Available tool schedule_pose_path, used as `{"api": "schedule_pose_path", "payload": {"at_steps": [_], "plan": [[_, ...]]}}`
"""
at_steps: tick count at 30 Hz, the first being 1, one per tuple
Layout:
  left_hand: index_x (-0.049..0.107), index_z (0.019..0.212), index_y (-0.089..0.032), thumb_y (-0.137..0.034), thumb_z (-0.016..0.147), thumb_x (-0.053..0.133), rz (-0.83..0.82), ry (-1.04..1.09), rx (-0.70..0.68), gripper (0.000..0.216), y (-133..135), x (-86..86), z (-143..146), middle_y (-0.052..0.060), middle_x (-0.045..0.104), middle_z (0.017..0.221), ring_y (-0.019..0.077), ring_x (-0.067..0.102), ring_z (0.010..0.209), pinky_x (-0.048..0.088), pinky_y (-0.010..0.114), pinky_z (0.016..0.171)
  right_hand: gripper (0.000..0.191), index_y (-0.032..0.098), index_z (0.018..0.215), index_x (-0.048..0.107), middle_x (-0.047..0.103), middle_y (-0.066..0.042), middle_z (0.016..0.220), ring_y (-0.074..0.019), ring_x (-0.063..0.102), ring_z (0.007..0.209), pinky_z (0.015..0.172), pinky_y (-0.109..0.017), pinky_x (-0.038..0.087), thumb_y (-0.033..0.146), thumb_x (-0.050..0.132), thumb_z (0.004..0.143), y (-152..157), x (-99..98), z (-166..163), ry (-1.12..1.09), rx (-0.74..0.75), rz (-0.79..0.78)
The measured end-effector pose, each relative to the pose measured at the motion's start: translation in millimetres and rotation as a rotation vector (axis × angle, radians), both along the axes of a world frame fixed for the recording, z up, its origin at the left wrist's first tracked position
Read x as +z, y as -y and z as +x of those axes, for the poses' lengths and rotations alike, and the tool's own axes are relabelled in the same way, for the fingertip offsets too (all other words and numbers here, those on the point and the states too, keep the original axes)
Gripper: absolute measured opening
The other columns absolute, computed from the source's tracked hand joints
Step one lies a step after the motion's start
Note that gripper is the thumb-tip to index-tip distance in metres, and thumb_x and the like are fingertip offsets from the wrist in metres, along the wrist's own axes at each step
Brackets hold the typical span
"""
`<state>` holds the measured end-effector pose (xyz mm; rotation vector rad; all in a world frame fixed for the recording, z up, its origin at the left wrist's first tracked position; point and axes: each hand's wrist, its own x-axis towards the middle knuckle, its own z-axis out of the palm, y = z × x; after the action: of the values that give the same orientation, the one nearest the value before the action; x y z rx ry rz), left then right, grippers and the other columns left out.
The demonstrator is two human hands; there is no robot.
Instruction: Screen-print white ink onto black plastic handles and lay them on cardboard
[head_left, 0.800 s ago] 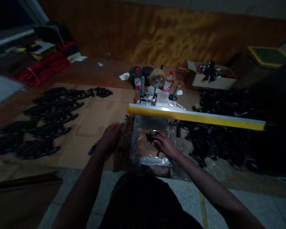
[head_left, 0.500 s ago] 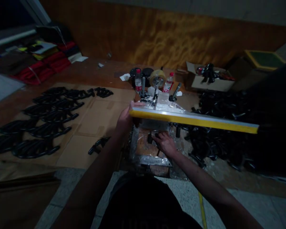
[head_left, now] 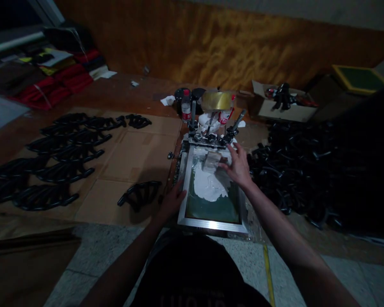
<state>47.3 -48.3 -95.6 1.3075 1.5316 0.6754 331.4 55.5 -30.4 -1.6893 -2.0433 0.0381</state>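
Note:
A screen printing frame point(head_left: 213, 224) with a silver rim and green mesh lies flat before me. White ink point(head_left: 209, 187) is spread over the upper middle of its mesh. My left hand point(head_left: 173, 199) is closed at the frame's left edge, its fingers partly hidden. At the upper right of the frame, my right hand point(head_left: 240, 167) has its fingers apart. Its thumb and fingers come up to a pale block-like squeegee point(head_left: 212, 161) standing in the ink. The hinge clamps point(head_left: 211, 138) are at the frame's far end.
Rows of black handle-like parts point(head_left: 64, 170) lie on cardboard point(head_left: 128, 157) at left, one cluster point(head_left: 139, 194) close to my left hand. A heap of black parts point(head_left: 284, 170) is at right. Bottles point(head_left: 186, 106), a tape roll point(head_left: 216, 101) and an open box point(head_left: 284, 111) stand behind.
The frame has swung down from its raised, edge-on position to flat. My right hand has moved from a black part beneath it up to the squeegee; my left hand came down with the edge.

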Motion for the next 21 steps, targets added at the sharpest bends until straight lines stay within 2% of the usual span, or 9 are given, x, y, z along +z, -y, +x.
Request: {"api": "schedule_pose_path", "payload": {"at_steps": [2,5,7,9,12,14,18,21], "plan": [[0.045,0.148,-0.015,-0.034,0.091,0.050,-0.001,-0.049,-0.019,0.060,-2.0,-9.7,-0.6,0.014,0.071,0.121,0.0254,0.069,0.104,0.051,0.040,0.096,0.048,0.014,0.128,0.059,0.058,-0.017,0.132,-0.0320,0.054,0.121,0.098,-0.041,0.046,0.028,0.067,0.083,-2.2,7.7,-32.4,0.116,0.115,-0.155],[0.046,0.147,-0.017,-0.037,0.093,0.049,-0.015,-0.058,-0.041,0.058,-1.9,-17.8,-2.3,0.014,0.072,0.120,0.0262,0.069,0.104,0.052,0.041,0.095,0.023,0.015,0.108,0.067,0.069,-0.013,0.105,-0.0267,0.062,0.099,0.081,-0.032,0.048,0.020,0.057,0.089,17.9,8.3,-58.6,0.277,0.171,-0.410],[0.047,0.146,-0.018,-0.039,0.094,0.048,-0.010,-0.039,-0.036,0.057,-0.5,-21.4,-2.8,0.013,0.071,0.122,0.0265,0.069,0.107,0.052,0.041,0.095,0.022,0.016,0.105,0.068,0.070,-0.012,0.101,-0.0256,0.062,0.098,0.078,-0.031,0.047,0.015,0.052,0.090,41.1,3.2,-58.6,0.349,0.285,-0.447],[0.049,0.145,-0.018,-0.039,0.093,0.050,0.009,-0.031,-0.014,0.056,0.6,-23.7,-2.5,0.013,0.069,0.128,0.0267,0.067,0.113,0.050,0.041,0.100,0.025,0.016,0.106,0.068,0.070,-0.012,0.104,-0.0248,0.060,0.100,0.081,-0.031,0.046,0.012,0.051,0.089,61.0,-1.8,-50.0,0.373,0.486,-0.409],[0.051,0.143,-0.017,-0.038,0.092,0.051,0.018,-0.004,0.008,0.055,0.9,-23.7,-1.1,0.013,0.067,0.132,0.0261,0.065,0.117,0.048,0.040,0.103,0.027,0.017,0.104,0.069,0.071,-0.009,0.102,-0.0225,0.060,0.099,0.083,-0.030,0.045,0.009,0.056,0.082,69.3,-3.5,-36.4,0.331,0.742,-0.400],[0.050,0.142,-0.016,-0.038,0.092,0.051,0.000,0.031,0.013,0.055,0.6,-21.5,-0.3,0.013,0.070,0.126,0.0253,0.068,0.111,0.051,0.039,0.099,0.026,0.019,0.100,0.070,0.071,-0.006,0.098,-0.0210,0.060,0.096,0.081,-0.029,0.044,0.008,0.058,0.079,63.5,-3.4,-33.5,0.277,0.748,-0.402],[0.051,0.140,-0.015,-0.040,0.090,0.053,-0.019,0.097,0.039,0.056,1.0,-14.3,0.3,0.012,0.074,0.114,0.0246,0.071,0.098,0.056,0.038,0.087,0.027,0.017,0.106,0.070,0.070,-0.010,0.102,-0.0231,0.059,0.095,0.078,-0.032,0.045,0.011,0.053,0.086,64.3,-16.4,-35.7,0.234,0.549,-0.238],[0.051,0.140,-0.014,-0.041,0.088,0.056,-0.050,0.113,0.063,0.058,2.0,-9.3,1.2,0.011,0.076,0.104,0.0242,0.072,0.090,0.057,0.036,0.081,0.033,0.015,0.114,0.068,0.070,-0.012,0.107,-0.0239,0.058,0.094,0.080,-0.034,0.047,0.010,0.054,0.085,81.2,-29.8,-32.3,0.208,0.611,-0.164]]}}
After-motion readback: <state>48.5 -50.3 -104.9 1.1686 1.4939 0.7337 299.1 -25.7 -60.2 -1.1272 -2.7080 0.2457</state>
